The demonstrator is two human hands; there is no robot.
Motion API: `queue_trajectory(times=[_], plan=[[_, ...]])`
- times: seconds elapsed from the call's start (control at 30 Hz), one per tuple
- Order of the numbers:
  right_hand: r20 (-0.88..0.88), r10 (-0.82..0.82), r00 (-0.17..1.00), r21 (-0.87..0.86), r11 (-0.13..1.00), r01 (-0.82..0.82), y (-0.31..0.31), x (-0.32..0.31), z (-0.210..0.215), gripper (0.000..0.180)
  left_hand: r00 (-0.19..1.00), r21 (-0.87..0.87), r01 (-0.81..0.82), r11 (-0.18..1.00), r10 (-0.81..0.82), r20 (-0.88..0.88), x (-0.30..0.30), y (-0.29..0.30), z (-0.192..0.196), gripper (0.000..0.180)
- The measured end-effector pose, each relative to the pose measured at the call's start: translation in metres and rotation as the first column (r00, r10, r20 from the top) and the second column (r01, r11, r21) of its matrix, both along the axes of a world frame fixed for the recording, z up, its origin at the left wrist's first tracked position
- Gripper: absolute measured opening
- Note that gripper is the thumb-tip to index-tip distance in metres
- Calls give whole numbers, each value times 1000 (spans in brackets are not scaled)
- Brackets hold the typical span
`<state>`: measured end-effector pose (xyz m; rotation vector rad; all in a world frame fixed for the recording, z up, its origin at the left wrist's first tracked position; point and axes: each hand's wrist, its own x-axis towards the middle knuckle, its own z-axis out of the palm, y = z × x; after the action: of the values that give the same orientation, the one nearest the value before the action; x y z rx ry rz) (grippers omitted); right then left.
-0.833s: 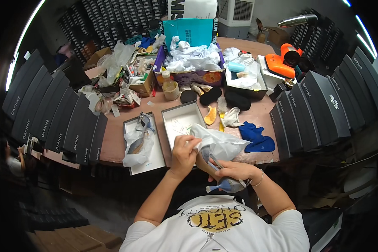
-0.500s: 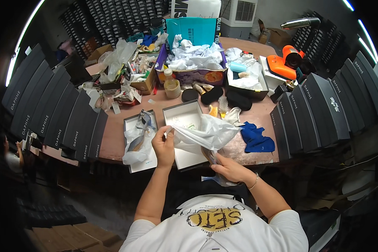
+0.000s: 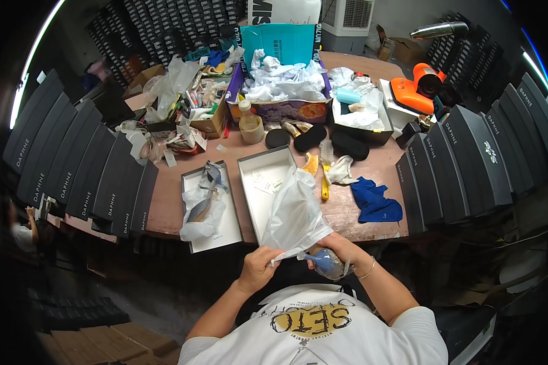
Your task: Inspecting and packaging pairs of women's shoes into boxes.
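My left hand (image 3: pixel 258 269) pinches the near-left edge of a sheet of white tissue paper (image 3: pixel 295 210), close to my body. Its far part hangs over an open shoebox (image 3: pixel 254 182) with a white inside. My right hand (image 3: pixel 338 246), fingers partly hidden, grips a sandal with blue-grey parts (image 3: pixel 327 265) just beyond the table's near edge, touching the tissue. Left of the box, a matching sandal (image 3: pixel 199 210) lies on tissue paper in a shallow white-lined box part (image 3: pixel 219 230).
Dark shoeboxes stand in rows at left (image 3: pixel 97 173) and right (image 3: pixel 450 158). Near the right row lie a blue cloth (image 3: pixel 376 201) and a yellow-handled brush (image 3: pixel 325 187). Behind are a bottle (image 3: pixel 249 128), a carton of crumpled paper (image 3: pixel 280 111) and an orange device (image 3: pixel 413 96).
My left hand has come down toward my body, drawing the tissue's edge along. The sandal in my right hand has turned and shifted slightly right. The yellow brush has come into sight.
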<state>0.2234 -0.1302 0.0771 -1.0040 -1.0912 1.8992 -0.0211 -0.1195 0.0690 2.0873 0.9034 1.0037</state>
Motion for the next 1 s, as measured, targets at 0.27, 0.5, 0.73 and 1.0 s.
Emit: queue_trajectory(times=[0.27, 0.5, 0.73, 1.0], plan=[[144, 162, 976, 208, 960, -190, 7, 12, -10, 26, 952, 58, -201, 978, 181, 245, 30, -19, 8, 9], [-107, -284, 953, -165, 950, 265, 2, -29, -14, 33, 970, 322, -91, 942, 11, 244, 29, -6, 27, 9], [761, -494, 421, 645, 498, -580, 29, -35, -11, 20, 935, 405, 77, 911, -206, 287, 56, -2, 40, 34], [167, -601, 781, 645, 666, 375, 12, -13, -10, 18, 878, 409, 355, 840, -450, 163, 66, -31, 34, 31]])
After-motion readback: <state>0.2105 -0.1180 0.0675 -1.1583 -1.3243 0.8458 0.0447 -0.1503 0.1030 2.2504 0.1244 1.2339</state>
